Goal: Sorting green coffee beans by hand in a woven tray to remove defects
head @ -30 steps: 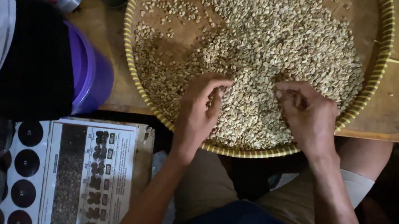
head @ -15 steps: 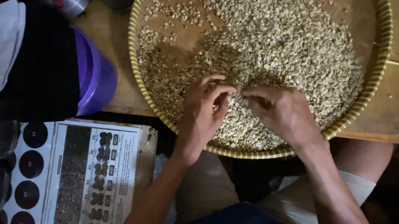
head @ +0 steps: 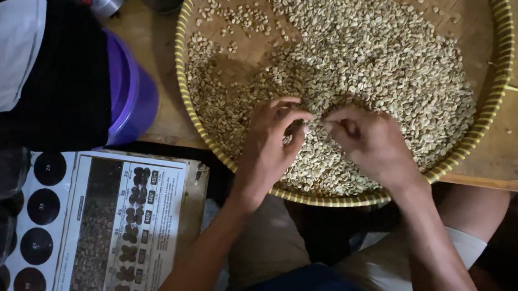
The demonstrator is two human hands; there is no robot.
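Right, the worktop (head: 514,151) carried the round woven tray (head: 492,99), pale beans (head: 371,52) spread across it and lying thickest along its near edge, straight under both hands. My left hand (head: 268,150) and right hand (head: 373,146) met there, fingertips almost touching, each grip pinched nearly closed; what sat inside I couldn't tell. Against a second earlier, the right hand had slid leftward to join the left.
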